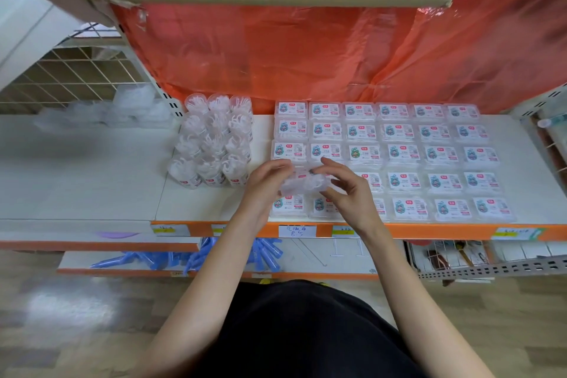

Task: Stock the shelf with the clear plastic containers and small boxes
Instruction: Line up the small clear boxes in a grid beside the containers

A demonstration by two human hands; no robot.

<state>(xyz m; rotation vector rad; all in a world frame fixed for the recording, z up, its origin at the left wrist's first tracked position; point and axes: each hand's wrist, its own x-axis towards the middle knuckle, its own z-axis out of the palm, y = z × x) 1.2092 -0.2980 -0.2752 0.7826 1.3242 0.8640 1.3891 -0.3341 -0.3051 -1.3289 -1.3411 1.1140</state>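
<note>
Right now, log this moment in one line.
left hand, right hand: grip clear plastic container | over labelled small boxes | white shelf

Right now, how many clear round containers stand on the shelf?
12 round containers, four rows of three, on the shelf left of the flat boxes; none looks hidden.

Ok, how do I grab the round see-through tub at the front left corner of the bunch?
Hold the front-left tub near its top, coming from above and the front-left. It stands upright, pressed against the other tubs behind it and on its right, so only its front, left and top are free. It is probably best to lift it straight up so the neighbours stay standing.
</note>
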